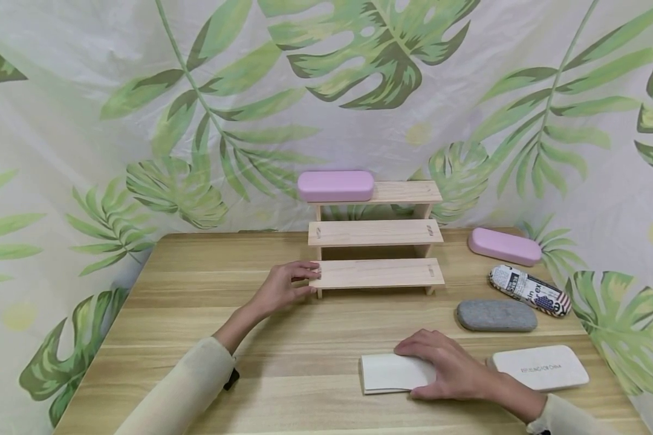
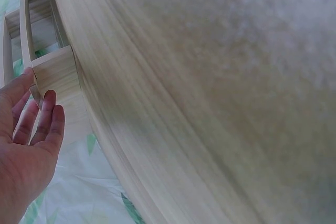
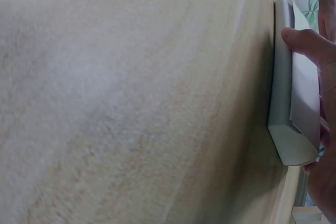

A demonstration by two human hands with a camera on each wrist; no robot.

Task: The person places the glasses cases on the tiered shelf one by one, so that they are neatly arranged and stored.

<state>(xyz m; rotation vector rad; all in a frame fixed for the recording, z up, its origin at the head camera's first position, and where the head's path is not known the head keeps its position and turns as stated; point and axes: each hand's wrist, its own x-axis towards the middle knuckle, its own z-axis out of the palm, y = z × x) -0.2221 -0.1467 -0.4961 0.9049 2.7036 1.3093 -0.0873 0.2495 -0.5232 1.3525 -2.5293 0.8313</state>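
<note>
My left hand [image 1: 284,285] is at the left end of a three-step wooden shelf [image 1: 381,273], its fingers loosely extended and touching the bottom step's end. In the left wrist view the hand [image 2: 31,140] shows beside that shelf's side [image 2: 58,77], without closing round it. My right hand [image 1: 448,368] holds a white glasses case [image 1: 383,371] by its right part, thumb on the near side, fingers on the far side. The right wrist view shows the thumb [image 3: 310,45] against this case [image 3: 281,77], low over the wooden table. A pink glasses case [image 1: 335,186] lies on the top step, left side.
Along the table's [image 1: 196,290] right side lie another pink case [image 1: 504,246], a newsprint-patterned case [image 1: 529,290], a grey fabric case [image 1: 496,316] and a white lettered case [image 1: 541,368]. A leaf-print curtain [image 1: 239,109] hangs behind.
</note>
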